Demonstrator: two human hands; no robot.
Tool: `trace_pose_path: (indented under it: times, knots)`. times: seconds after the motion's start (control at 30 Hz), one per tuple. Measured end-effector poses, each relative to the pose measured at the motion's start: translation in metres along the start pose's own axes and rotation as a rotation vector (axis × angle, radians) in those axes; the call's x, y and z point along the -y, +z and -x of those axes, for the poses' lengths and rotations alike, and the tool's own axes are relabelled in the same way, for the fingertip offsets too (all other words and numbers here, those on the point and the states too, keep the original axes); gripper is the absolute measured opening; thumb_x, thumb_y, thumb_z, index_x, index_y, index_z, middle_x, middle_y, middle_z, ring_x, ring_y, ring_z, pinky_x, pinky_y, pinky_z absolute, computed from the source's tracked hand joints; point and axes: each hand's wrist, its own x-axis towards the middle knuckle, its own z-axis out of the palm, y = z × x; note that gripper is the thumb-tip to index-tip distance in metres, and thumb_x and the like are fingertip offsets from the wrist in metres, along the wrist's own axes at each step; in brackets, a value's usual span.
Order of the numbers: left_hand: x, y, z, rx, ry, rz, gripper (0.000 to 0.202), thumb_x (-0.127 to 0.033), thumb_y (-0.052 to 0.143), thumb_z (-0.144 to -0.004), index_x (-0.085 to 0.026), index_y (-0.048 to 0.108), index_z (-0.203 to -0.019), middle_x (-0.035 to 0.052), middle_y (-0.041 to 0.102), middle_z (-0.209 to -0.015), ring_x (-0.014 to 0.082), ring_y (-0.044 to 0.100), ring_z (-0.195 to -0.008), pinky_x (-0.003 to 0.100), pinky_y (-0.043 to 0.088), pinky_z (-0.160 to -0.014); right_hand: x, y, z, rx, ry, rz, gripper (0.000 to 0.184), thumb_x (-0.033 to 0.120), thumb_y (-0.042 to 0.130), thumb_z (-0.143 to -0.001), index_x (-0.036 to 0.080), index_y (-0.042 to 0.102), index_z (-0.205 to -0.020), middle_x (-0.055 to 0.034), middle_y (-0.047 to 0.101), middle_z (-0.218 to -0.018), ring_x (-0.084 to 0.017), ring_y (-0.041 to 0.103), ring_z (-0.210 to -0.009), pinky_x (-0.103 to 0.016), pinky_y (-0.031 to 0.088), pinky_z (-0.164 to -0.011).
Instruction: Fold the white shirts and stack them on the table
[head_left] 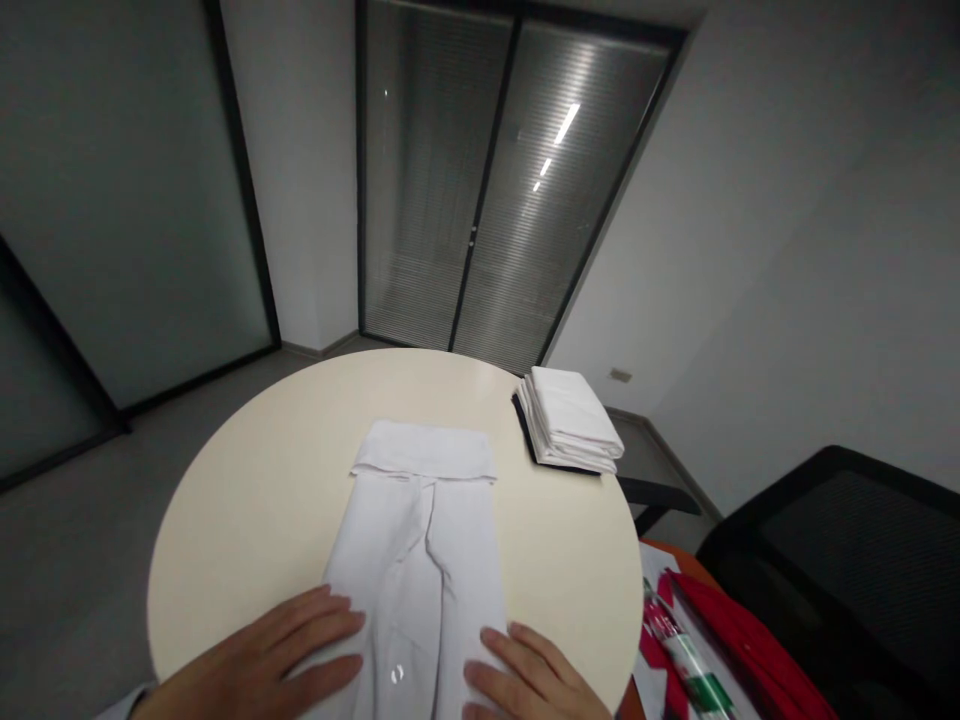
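A white garment, perhaps a shirt, lies lengthwise on the round cream table. Its far end is folded over into a flat band, and loose creases run down its middle. My left hand rests on the garment's left edge, fingers stretched out. On the right edge lies my right hand, its fingers flat and slightly spread. The near end of the cloth runs out of view at the bottom.
A stack of folded white cloths with a dark layer beneath sits at the table's far right. Beyond the right edge are a black mesh chair, red cloth and a clear bottle. Glass panels and walls stand behind.
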Motion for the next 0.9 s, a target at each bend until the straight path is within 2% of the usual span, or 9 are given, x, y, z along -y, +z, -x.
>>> trace_pose_path:
  times: [0.07, 0.17, 0.23, 0.3, 0.4, 0.6, 0.73, 0.8, 0.9]
  knots:
    - [0.002, -0.011, -0.007, 0.046, -0.017, 0.072, 0.071, -0.030, 0.068, -0.086, -0.036, 0.048, -0.154, 0.0018, 0.062, -0.150, 0.0256, 0.059, -0.135, 0.035, 0.045, -0.119, -0.001, -0.006, -0.008, 0.042, -0.061, -0.011, 0.064, 0.028, 0.062, -0.102, 0.038, 0.036, -0.159, 0.0034, 0.074, -0.130, -0.022, 0.067, -0.127, -0.036, 0.046, -0.119]
    - [0.004, -0.022, -0.018, 0.064, -0.073, 0.255, 0.061, -0.027, 0.064, -0.088, -0.035, 0.054, -0.148, 0.0036, 0.068, -0.143, 0.0250, 0.062, -0.132, 0.044, 0.035, -0.126, 0.003, -0.013, -0.011, -0.001, 0.012, -0.240, 0.053, 0.034, 0.056, -0.105, 0.039, 0.043, -0.156, 0.0012, 0.076, -0.128, -0.022, 0.066, -0.128, -0.041, 0.040, -0.123]
    - [0.007, -0.029, -0.031, 0.076, -0.171, 0.421, 0.042, -0.030, 0.061, -0.093, -0.034, 0.065, -0.135, 0.0039, 0.075, -0.130, 0.0245, 0.068, -0.122, 0.047, 0.034, -0.127, 0.003, -0.016, -0.015, -0.070, 0.221, -0.396, 0.039, 0.047, 0.051, -0.105, 0.034, 0.061, -0.141, -0.0031, 0.076, -0.126, -0.024, 0.069, -0.123, -0.044, 0.044, -0.119]
    - [0.014, -0.034, -0.051, 0.089, -0.387, 0.620, 0.029, -0.041, 0.053, -0.100, -0.031, 0.075, -0.116, 0.0039, 0.079, -0.112, 0.0259, 0.072, -0.110, 0.047, 0.042, -0.120, -0.001, -0.018, -0.026, -0.141, 0.553, -0.500, 0.048, 0.058, 0.044, -0.104, 0.024, 0.075, -0.114, -0.0085, 0.079, -0.115, -0.028, 0.073, -0.109, -0.043, 0.054, -0.103]
    - [0.029, -0.038, -0.082, 0.057, -0.714, 0.916, 0.050, -0.057, 0.041, -0.103, -0.024, 0.078, -0.104, 0.0050, 0.079, -0.092, 0.0292, 0.073, -0.099, 0.045, 0.056, -0.102, -0.022, -0.016, -0.053, -0.220, 0.880, -0.674, 0.061, 0.066, 0.041, -0.101, 0.016, 0.074, -0.094, -0.0100, 0.079, -0.096, -0.029, 0.072, -0.092, -0.037, 0.057, -0.080]
    - [0.063, -0.018, -0.099, -0.105, -0.888, 0.925, 0.066, -0.063, 0.055, -0.089, -0.016, 0.061, -0.135, 0.0033, 0.073, -0.081, 0.0251, 0.067, -0.073, 0.035, 0.056, -0.068, -0.061, -0.011, -0.087, -0.194, 0.937, -0.572, 0.032, 0.040, 0.057, -0.090, 0.017, 0.070, -0.109, -0.0107, 0.077, -0.106, -0.028, 0.069, -0.096, -0.039, 0.053, -0.089]
    - [0.060, -0.015, -0.087, -0.066, -0.940, 0.769, 0.088, -0.052, 0.054, -0.086, -0.015, 0.029, -0.162, -0.0046, 0.062, -0.065, 0.0190, 0.056, -0.055, 0.027, 0.041, -0.051, -0.056, -0.014, -0.088, -0.197, 0.920, -0.510, 0.057, 0.030, 0.060, -0.085, 0.019, 0.056, -0.141, -0.0119, 0.071, -0.132, -0.028, 0.068, -0.110, -0.039, 0.049, -0.099]
    - [0.054, -0.019, -0.083, -0.059, -0.930, 0.616, 0.082, -0.047, 0.051, -0.087, -0.020, 0.034, -0.162, -0.0059, 0.060, -0.062, 0.0181, 0.054, -0.053, 0.027, 0.037, -0.051, -0.052, -0.016, -0.088, -0.186, 0.913, -0.497, 0.076, 0.031, 0.059, -0.086, 0.018, 0.038, -0.158, -0.0120, 0.070, -0.132, -0.028, 0.068, -0.111, -0.039, 0.049, -0.098]
    - [0.048, -0.025, -0.080, -0.091, -0.899, 0.439, 0.056, -0.046, 0.054, -0.085, -0.031, 0.067, -0.138, -0.0011, 0.071, -0.073, 0.0217, 0.062, -0.061, 0.031, 0.046, -0.062, -0.047, -0.017, -0.088, -0.090, 0.927, -0.373, 0.082, 0.036, 0.054, -0.093, 0.018, 0.022, -0.166, -0.0099, 0.078, -0.105, -0.030, 0.071, -0.093, -0.039, 0.052, -0.084]
